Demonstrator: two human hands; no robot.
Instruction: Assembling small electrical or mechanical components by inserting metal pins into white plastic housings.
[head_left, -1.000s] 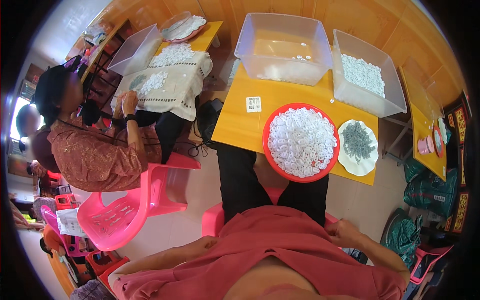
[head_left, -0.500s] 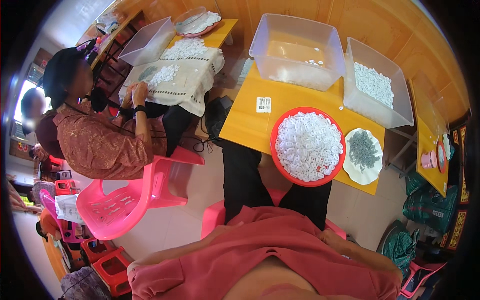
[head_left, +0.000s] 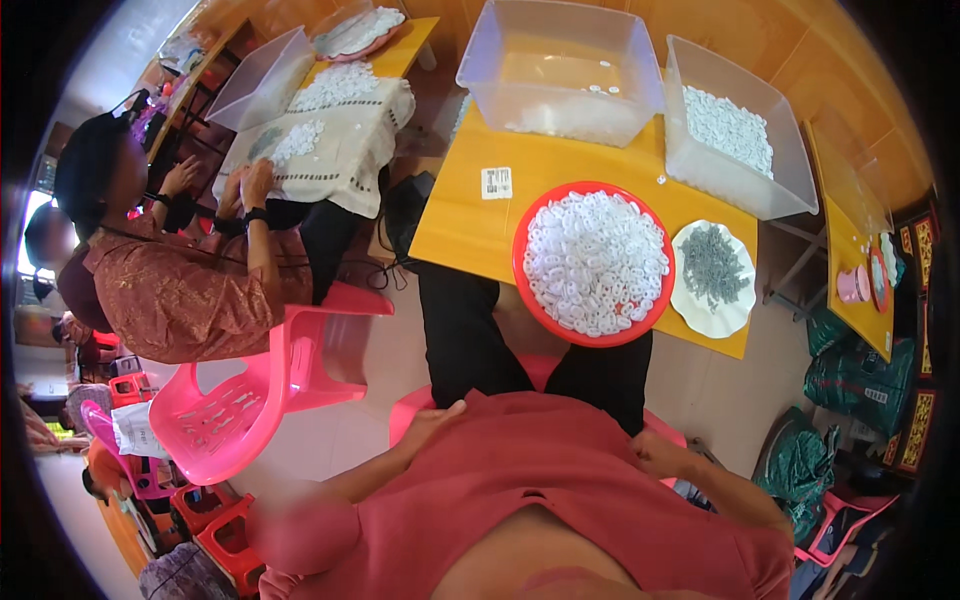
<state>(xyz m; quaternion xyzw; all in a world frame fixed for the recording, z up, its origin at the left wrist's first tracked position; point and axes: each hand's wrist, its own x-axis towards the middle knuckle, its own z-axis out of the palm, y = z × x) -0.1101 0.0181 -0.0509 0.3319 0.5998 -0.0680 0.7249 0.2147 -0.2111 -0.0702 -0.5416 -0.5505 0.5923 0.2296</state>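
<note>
My left hand (head_left: 436, 424) rests at my left hip beside the hem of my red shirt. Its visible fingertip side is stretched out, and nothing shows in it. At my right hip, by the shirt's edge, lies my right hand (head_left: 656, 452); its fingers are mostly hidden. Before me, at the table's near edge over my lap, is a red round tray (head_left: 522, 262) heaped with small white oval plastic pieces (head_left: 596, 262). To its right stands a white scalloped plate (head_left: 712, 322) with a pile of small grey pieces (head_left: 716, 266). Neither hand touches these.
On the yellow table (head_left: 455, 215) stand a large clear bin (head_left: 565, 100) and a second bin (head_left: 790, 185) with white pieces. A co-worker (head_left: 185, 290) sits at left on a pink chair (head_left: 225, 425), hands over a cloth-covered table (head_left: 350, 150). Green bags (head_left: 800, 455) lie at right.
The view has shifted, so the table and tray sit further left and higher. My left hand shows more fully beside the shirt. Another person's hand now shows behind the co-worker.
</note>
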